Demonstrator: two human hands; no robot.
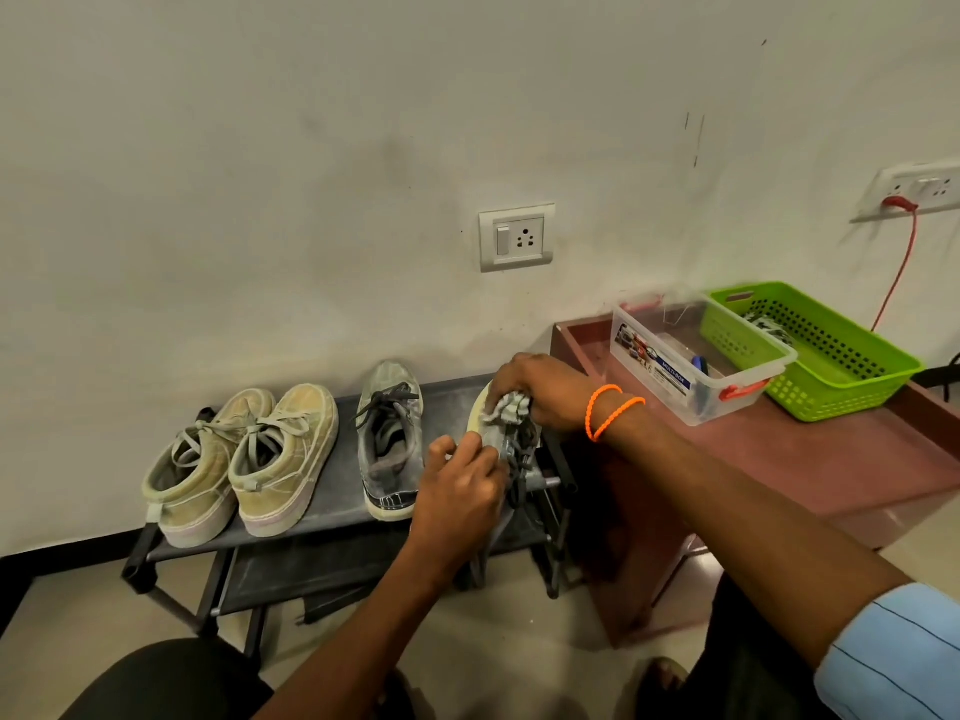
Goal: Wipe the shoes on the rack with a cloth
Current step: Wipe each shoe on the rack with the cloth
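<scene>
**Hands at work on a grey sneaker at the shoe rack**

A low black metal shoe rack [332,517] stands against a scuffed white wall [311,148], its top shelf carrying four shoes. At the left end sits a pair of tan canvas lace-up sneakers [244,459], side by side with their heels toward the camera. Just to their right stands a single grey sneaker with dark laces [389,439], heel also toward the camera, apart from the pair.

Next along, the person's left hand [462,491] reaches in from below, its fingers [444,452] curled around the near part of a second grey sneaker with a pale yellowish sole [480,407], which is tipped on its side at the right end of the shelf. How much of this shoe rests on the shelf cannot be told behind the hands. The right hand [540,392], wearing two orange bead bracelets [610,410] at the wrist and a light blue striped sleeve [893,652] farther up the arm, clutches a crumpled grey cloth [509,407] and presses it against the toe end of that same shoe.

On the wall above is a white switch and socket plate [517,237]. To the right of the rack stands a reddish-brown bench [831,459], holding a clear plastic storage box with red handles [696,361] and, touching it on the right, a bright green perforated plastic basket [826,350]. A red cable [898,272] hangs from a second wall socket [919,189] above.
</scene>
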